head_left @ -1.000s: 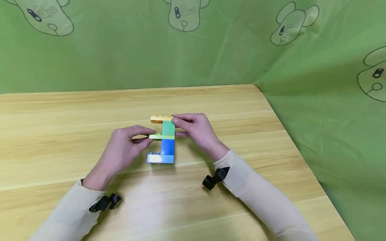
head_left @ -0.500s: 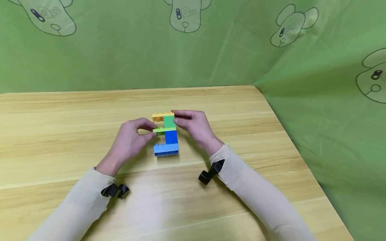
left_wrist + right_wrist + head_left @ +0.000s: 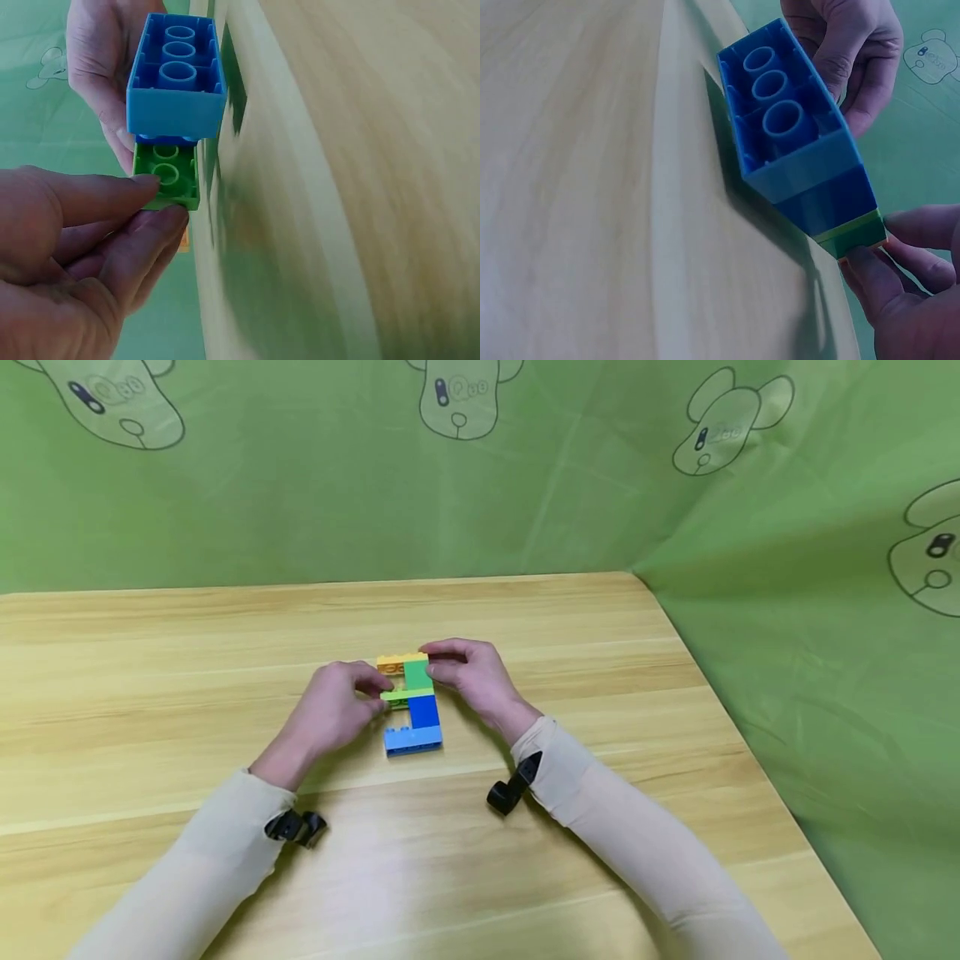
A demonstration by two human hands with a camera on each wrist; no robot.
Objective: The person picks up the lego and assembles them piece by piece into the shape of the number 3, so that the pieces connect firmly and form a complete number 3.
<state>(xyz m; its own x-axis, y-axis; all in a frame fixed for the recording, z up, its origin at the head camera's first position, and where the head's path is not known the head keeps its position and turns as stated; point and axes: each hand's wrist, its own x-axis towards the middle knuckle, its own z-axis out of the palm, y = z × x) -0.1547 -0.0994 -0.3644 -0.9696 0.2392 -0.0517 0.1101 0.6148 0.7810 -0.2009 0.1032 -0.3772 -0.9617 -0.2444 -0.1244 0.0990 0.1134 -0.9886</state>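
Both hands hold one joined piece of toy building bricks above the table, shaped like an E open to the left. Its light-blue brick [image 3: 412, 741] is nearest me, with hollow underside tubes in both wrist views. Beyond it come a dark-blue brick [image 3: 424, 712], a thin lime-green brick [image 3: 397, 696], a green brick [image 3: 417, 675] and a yellow-orange brick [image 3: 392, 667] farthest away. My left hand [image 3: 333, 706] pinches the lime brick's free end between thumb and fingers. My right hand [image 3: 476, 681] grips the right side at the green and yellow-orange bricks, its fingertips partly hidden behind them.
The wooden table [image 3: 420, 877] lies beneath, its far edge running behind the hands. A green cloth [image 3: 337, 510] with printed animal heads hangs behind and on the right. Black wrist cameras [image 3: 296, 828] sit on both cream sleeves [image 3: 607, 827].
The brick piece has tilted so the light-blue brick's underside shows in the head view. It rose away from me, then came slightly back. My left hand shifted right with it, still pinching.
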